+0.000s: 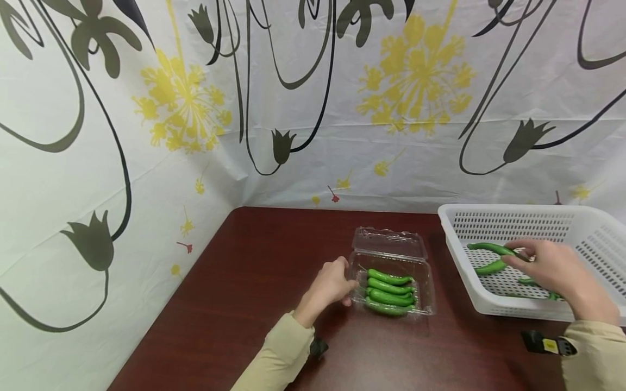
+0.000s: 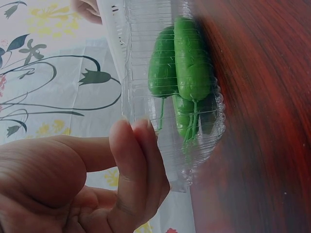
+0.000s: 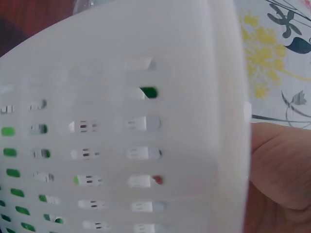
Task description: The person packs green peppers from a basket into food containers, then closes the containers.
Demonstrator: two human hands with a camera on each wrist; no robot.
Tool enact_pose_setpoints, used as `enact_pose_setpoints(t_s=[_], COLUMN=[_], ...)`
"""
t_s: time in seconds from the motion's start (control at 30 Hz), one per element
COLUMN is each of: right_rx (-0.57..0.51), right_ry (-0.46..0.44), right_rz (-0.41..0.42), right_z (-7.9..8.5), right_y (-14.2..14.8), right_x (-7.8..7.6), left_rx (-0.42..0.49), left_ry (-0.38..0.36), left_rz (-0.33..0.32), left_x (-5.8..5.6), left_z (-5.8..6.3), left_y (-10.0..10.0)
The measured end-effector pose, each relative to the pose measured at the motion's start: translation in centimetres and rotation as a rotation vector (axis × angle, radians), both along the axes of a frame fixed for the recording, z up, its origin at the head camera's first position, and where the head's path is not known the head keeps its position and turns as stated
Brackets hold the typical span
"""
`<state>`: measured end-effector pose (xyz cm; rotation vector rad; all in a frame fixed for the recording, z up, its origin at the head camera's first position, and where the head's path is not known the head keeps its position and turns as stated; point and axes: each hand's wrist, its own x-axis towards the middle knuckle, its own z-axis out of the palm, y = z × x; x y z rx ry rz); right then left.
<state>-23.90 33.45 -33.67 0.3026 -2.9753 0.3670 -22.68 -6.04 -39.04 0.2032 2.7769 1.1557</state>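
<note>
My left hand [image 1: 327, 283] is at the left wall of a clear plastic clamshell box [image 1: 424, 285], its lid folded back. In the left wrist view, thumb and fingertips pinch the box's rim [image 2: 160, 145]. Several green chili peppers [image 1: 389, 287] lie side by side inside. To the right, my right hand [image 1: 557, 267] reaches into a white plastic basket [image 1: 459, 271] and holds a green chili pepper [image 1: 490, 248] by one end. Under it lies another pepper [image 1: 491, 267]. The right wrist view shows mostly the basket's wall [image 3: 189, 126], which hides the fingers.
More green peppers [image 1: 528, 281] lie low in the basket, partly behind its front rim. The dark red wooden table [image 1: 254, 260] meets a patterned white sheet [image 1: 303, 179] at the back and left. A dark wrist device [image 1: 548, 344] sits by the right sleeve.
</note>
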Motion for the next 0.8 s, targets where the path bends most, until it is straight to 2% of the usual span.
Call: enact_pose_setpoints(t_s=[0.37, 0.8], right_rx=[-0.001, 0.023], right_ry=[0.033, 0.092], right_rz=[-0.012, 0.012], right_z=[0.5, 1.2], right_y=[-0.7, -1.5], right_x=[0.4, 0.9], left_rx=[0.011, 0.01], left_ry=[0.005, 0.005], left_rz=[0.003, 0.008], left_x=[0.1, 0.0], left_z=[0.0, 0.1], left_y=[0.0, 0.0])
